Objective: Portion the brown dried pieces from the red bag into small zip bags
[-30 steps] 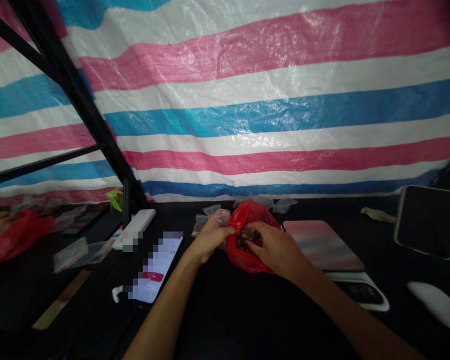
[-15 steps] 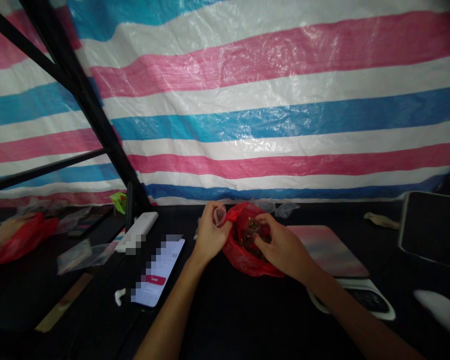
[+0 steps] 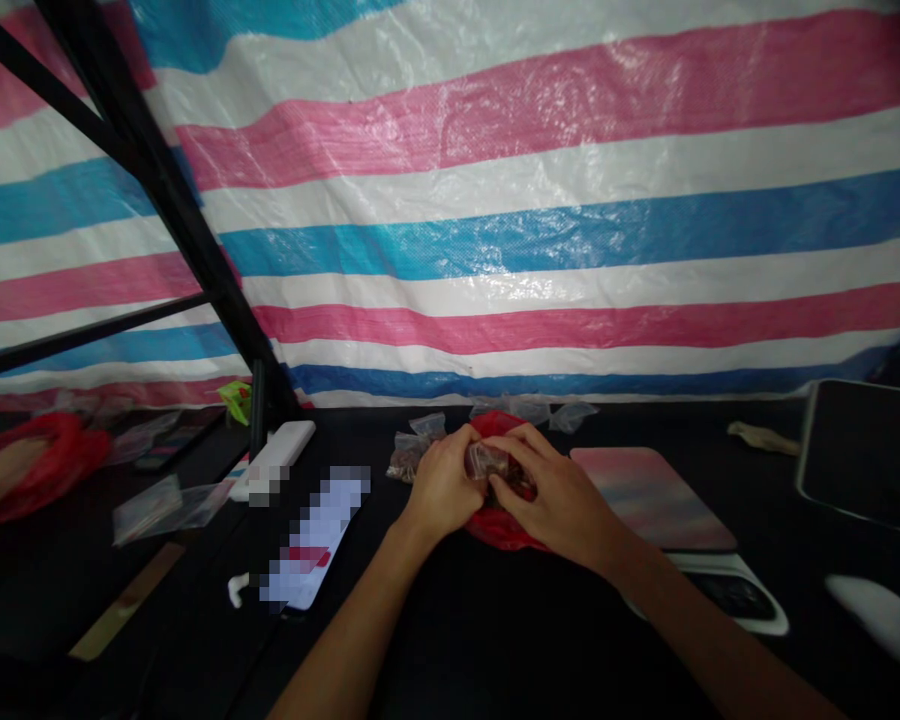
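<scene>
My left hand [image 3: 448, 485] is closed on a small clear plastic bag [image 3: 486, 462], its mouth turned towards my right hand. My right hand [image 3: 551, 490] is curled against that mouth, with small brown pieces at its fingertips, partly hidden by the fingers. Beneath both hands sits an open red plastic bag [image 3: 506, 530] holding loose brown pieces [image 3: 523, 485]. What exactly the pieces are is too small and dim to tell. Beyond my left hand, small clear bags with brownish contents [image 3: 403, 466] lie on the black table.
Left are a lit phone [image 3: 315, 555], a white power bank [image 3: 281, 455] and a white earbud [image 3: 236, 590]. Right are a pinkish flat case [image 3: 652, 495], a white-edged device [image 3: 742, 595], a dark screen [image 3: 866, 455] and a white mouse [image 3: 881, 620]. Another person's hand [image 3: 7, 470] reaches into a red bag.
My left hand has brought the clear bag right and down over the red bag. My right hand has lifted brown pieces to its mouth. The other person's hand has shifted within their red bag.
</scene>
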{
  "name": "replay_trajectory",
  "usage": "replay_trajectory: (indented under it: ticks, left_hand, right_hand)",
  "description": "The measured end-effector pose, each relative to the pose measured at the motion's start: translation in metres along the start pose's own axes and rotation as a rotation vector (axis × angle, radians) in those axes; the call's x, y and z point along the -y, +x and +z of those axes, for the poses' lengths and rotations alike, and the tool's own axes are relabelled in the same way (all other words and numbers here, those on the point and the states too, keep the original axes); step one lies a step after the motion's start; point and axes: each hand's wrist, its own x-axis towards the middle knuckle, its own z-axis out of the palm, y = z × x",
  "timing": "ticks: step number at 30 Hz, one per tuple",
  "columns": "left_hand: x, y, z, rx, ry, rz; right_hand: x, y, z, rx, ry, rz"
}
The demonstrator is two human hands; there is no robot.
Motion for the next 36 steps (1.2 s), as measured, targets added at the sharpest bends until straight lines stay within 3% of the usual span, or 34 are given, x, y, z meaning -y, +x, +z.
replay_trajectory:
  ticks: [6,12,18,25,30,32,36]
  left_hand:
    - [-0.004,-0.002,0.0,0.038,-0.065,0.041]
    - [0.0,-0.001,0.006,0.012,-0.101,0.073]
    - [0.0,-0.001,0.005,0.025,-0.096,0.068]
    - [0.004,0.0,0.005,0.011,-0.095,0.027]
    - [0.012,0.004,0.003,-0.093,-0.042,-0.025]
    - [0.015,0.005,0.0,-0.133,0.007,-0.078]
    - [0.016,0.006,-0.008,-0.187,0.147,-0.203]
  right_hand:
    - [-0.006,0.002,0.0,-0.059,0.103,0.01]
    - [-0.007,0.002,0.002,-0.078,0.095,-0.169]
    - [-0.01,0.002,0.003,-0.091,0.026,0.016]
    - [-0.006,0.003,0.003,-0.085,0.076,-0.148]
    - [-0.007,0.004,-0.007,-0.216,0.012,-0.014]
    - [-0.01,0.004,-0.011,-0.17,-0.022,0.02]
    - [-0.016,0.004,-0.009,0.052,-0.222,0.056]
